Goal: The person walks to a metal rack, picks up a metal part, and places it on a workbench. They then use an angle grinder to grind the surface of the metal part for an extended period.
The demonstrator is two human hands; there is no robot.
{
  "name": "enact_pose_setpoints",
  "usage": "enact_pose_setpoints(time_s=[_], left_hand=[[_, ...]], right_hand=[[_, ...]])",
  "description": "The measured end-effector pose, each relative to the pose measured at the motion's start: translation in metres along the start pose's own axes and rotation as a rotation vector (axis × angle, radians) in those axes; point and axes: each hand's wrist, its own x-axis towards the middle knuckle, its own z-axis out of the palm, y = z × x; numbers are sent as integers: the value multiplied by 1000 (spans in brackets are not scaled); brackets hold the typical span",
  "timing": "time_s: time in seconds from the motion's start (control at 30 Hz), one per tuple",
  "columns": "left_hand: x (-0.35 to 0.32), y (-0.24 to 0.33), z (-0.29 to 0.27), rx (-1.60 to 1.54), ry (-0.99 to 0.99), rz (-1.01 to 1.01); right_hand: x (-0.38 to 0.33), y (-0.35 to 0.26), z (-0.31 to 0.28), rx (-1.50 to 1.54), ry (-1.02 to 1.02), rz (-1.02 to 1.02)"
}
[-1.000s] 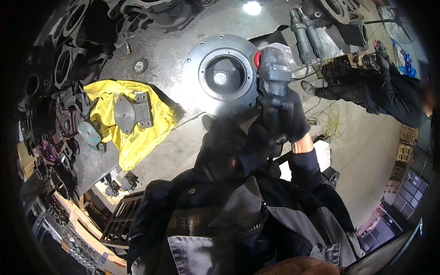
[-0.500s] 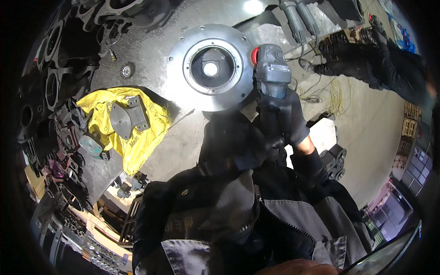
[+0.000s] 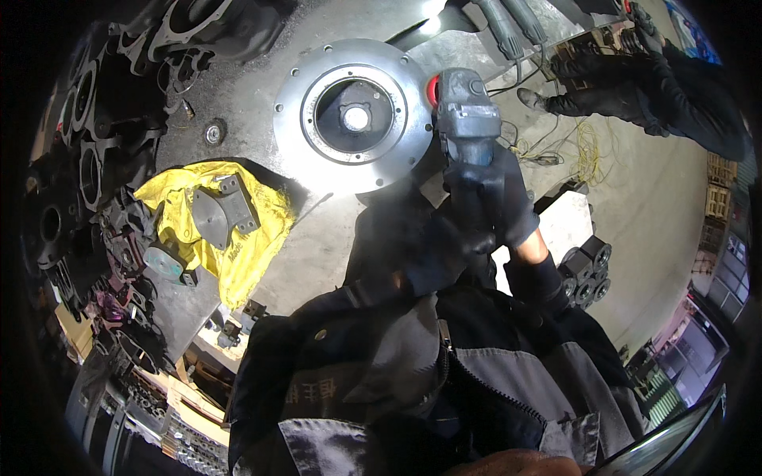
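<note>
A round metal flange (image 3: 286, 143) with a wide central opening and bolt holes round its rim lies on the metal workbench. At its right edge is a grey angle grinder (image 3: 470, 115), its red disc (image 3: 433, 91) at or very close to the rim. My right hand (image 3: 512, 202), in a dark glove, is closed round the grinder's body. My left hand (image 3: 459, 236), also gloved, is closed on the rear part of the grinder, with its fingers mostly lost in shadow.
A yellow bag (image 3: 266, 266) on the bench's left carries a metal bracket (image 3: 213, 218). Dark castings (image 3: 87, 170) crowd the far left. Power tools (image 3: 508, 32) lie at the top. Another person's legs (image 3: 611, 99) and a yellow cord (image 3: 587, 155) are at right.
The bench and flange have shifted slightly left in view. Both hands keep hold of the grinder, which stays beside the flange's right rim.
</note>
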Motion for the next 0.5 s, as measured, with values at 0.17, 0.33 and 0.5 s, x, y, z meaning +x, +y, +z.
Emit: enact_pose_setpoints(time_s=[0.17, 0.33, 0.5], left_hand=[[-8, -14, 20, -259, 105, -56], [-12, 11, 15, -400, 133, -53], [0, 47, 5, 15, 177, 36]], right_hand=[[-6, 29, 1, -163, 33, -202], [-9, 25, 7, -193, 27, -116], [5, -2, 3, -403, -60, -305]])
